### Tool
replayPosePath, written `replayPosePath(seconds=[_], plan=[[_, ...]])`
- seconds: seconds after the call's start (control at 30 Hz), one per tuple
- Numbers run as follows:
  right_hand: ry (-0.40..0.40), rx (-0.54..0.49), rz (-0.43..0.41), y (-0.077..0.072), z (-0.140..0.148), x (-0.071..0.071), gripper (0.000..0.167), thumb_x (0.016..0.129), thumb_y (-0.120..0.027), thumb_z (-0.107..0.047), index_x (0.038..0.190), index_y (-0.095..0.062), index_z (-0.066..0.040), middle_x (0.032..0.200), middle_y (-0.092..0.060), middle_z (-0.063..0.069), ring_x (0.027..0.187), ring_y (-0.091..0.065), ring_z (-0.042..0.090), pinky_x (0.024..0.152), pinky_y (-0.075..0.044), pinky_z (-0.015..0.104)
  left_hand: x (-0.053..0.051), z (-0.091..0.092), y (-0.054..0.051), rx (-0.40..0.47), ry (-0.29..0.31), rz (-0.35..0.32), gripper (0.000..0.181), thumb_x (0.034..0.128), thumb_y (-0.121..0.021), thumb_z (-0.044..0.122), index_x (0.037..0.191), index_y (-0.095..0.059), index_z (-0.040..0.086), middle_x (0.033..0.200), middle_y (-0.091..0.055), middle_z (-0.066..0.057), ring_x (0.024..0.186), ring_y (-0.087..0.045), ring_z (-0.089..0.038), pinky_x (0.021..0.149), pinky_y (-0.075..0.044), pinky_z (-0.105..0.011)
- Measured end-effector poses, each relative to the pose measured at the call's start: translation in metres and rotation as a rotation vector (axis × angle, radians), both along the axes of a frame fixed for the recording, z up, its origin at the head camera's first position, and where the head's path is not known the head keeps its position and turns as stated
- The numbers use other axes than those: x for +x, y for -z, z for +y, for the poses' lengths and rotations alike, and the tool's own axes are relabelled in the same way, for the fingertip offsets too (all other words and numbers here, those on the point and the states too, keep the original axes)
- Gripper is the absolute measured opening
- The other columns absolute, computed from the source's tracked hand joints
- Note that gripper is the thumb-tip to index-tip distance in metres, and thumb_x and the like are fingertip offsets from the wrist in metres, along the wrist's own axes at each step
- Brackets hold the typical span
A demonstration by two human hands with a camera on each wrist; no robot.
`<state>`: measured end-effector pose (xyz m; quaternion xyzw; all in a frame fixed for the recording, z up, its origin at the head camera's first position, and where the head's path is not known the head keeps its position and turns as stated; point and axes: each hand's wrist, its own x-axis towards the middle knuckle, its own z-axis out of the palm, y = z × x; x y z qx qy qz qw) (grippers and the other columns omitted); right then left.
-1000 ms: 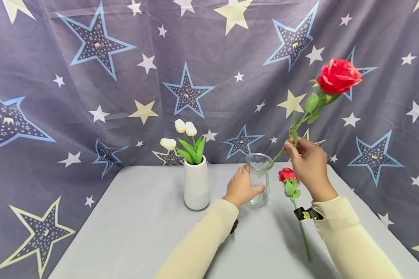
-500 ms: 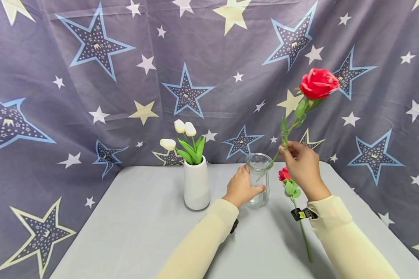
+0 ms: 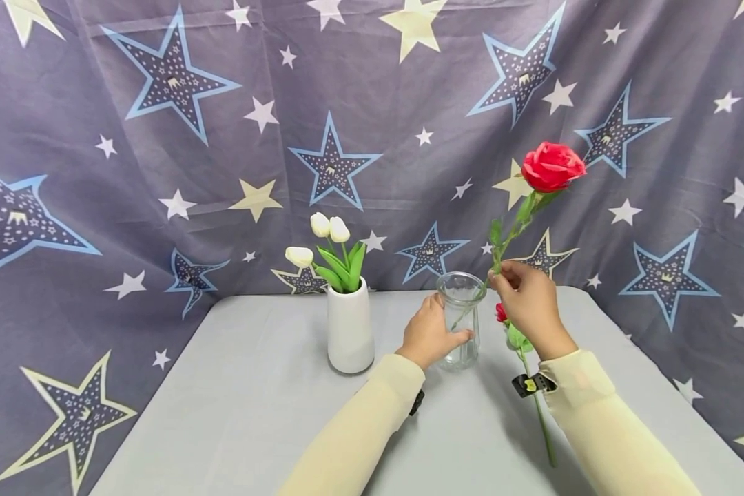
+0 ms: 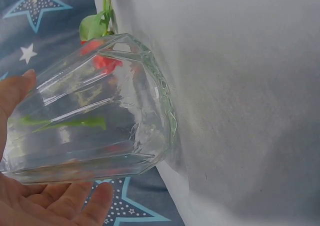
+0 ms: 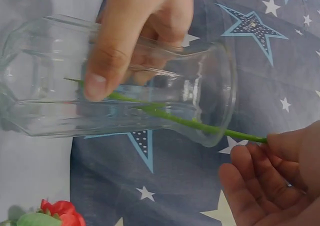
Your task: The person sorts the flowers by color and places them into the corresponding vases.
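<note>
A clear glass vase (image 3: pixel 461 348) stands upright on the table, and my left hand (image 3: pixel 428 333) grips its side, thumb across the front. In the left wrist view the fingers curve round the glass (image 4: pixel 85 111). My right hand (image 3: pixel 531 301) pinches the green stem of a red rose (image 3: pixel 553 167) just above the vase rim. The stem (image 5: pixel 200 126) runs through the mouth, its lower end inside the vase and off the bottom. The rose leans right, bloom high. A second red rose (image 3: pixel 536 413) lies on the table below my right wrist, its bloom partly hidden by that hand.
Left of the glass vase stands a white vase (image 3: pixel 350 334) with white tulips (image 3: pixel 330 227) and green leaves. The grey table (image 3: pixel 254 393) ends at a star-patterned curtain (image 3: pixel 223 158) behind and at both sides.
My right hand has moved left and down, sliding the rose's stem deeper into the glass vase. The bloom has dropped and shifted left. My left hand keeps its place on the vase.
</note>
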<state>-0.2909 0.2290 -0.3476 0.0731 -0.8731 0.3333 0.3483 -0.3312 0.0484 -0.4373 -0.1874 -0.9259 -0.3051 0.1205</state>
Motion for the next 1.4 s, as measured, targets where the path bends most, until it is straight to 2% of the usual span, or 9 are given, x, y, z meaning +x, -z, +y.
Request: replayPosePath(seconds=[0.2,0.33,0.6,0.8,1.03,1.4], plan=[[-0.015,0.031,-0.022,0.005,-0.001,-0.002,0.012,0.101,-0.068,-0.021,0.094,-0.075,-0.014,0.075,-0.073,0.000,0.053,-0.058,0.012,0.060,-0.045,0.033,0.001,0.000,-0.001,-0.011,-0.007,0.016,0.092,0.0823,-0.081,0.058,0.150,-0.044,0.008,0.143,-0.056,-0.009,0.120,-0.065,-0.026,0.099,-0.055,-0.041],[-0.028,0.044,-0.023,0.006,-0.001,-0.004,0.012,0.100,-0.068,-0.019,0.092,-0.074,-0.013,0.070,-0.070,0.001,0.048,-0.056,0.010,0.055,-0.046,0.032,0.001,0.001,-0.002,-0.012,-0.003,0.012,0.092,0.0829,-0.081,0.058,0.151,-0.044,0.008,0.144,-0.055,-0.010,0.120,-0.066,-0.026,0.099,-0.055,-0.040],[-0.030,0.068,-0.096,0.007,-0.003,-0.006,0.016,0.099,-0.067,-0.021,0.100,-0.076,-0.008,0.072,-0.071,0.003,0.045,-0.057,0.008,0.060,-0.050,0.034,0.003,0.001,0.000,-0.025,-0.006,-0.012,0.092,0.0833,-0.080,0.059,0.151,-0.043,0.008,0.144,-0.055,-0.009,0.120,-0.065,-0.026,0.099,-0.055,-0.040],[-0.036,0.091,-0.125,0.006,-0.005,-0.007,0.015,0.099,-0.068,-0.024,0.095,-0.076,-0.012,0.064,-0.067,-0.001,0.043,-0.057,0.011,0.058,-0.050,0.037,0.002,0.001,0.000,-0.015,0.004,-0.023,0.093,0.0846,-0.079,0.058,0.153,-0.041,0.008,0.147,-0.053,-0.009,0.122,-0.064,-0.026,0.100,-0.054,-0.040],[-0.038,0.093,-0.141,0.007,-0.005,-0.010,0.015,0.098,-0.070,-0.024,0.091,-0.075,-0.012,0.063,-0.067,-0.001,0.043,-0.058,0.012,0.057,-0.050,0.037,0.002,0.002,0.001,-0.038,-0.018,-0.036,0.095,0.0843,-0.079,0.059,0.154,-0.040,0.007,0.147,-0.053,-0.010,0.122,-0.064,-0.025,0.101,-0.054,-0.039],[0.014,0.126,-0.138,0.008,-0.006,-0.017,0.017,0.095,-0.072,-0.025,0.084,-0.075,-0.014,0.070,-0.070,0.001,0.062,-0.058,0.018,0.065,-0.044,0.038,-0.002,0.002,0.000,-0.048,-0.013,-0.008,0.093,0.0832,-0.079,0.061,0.152,-0.042,0.010,0.145,-0.054,-0.008,0.120,-0.065,-0.024,0.099,-0.055,-0.039]])
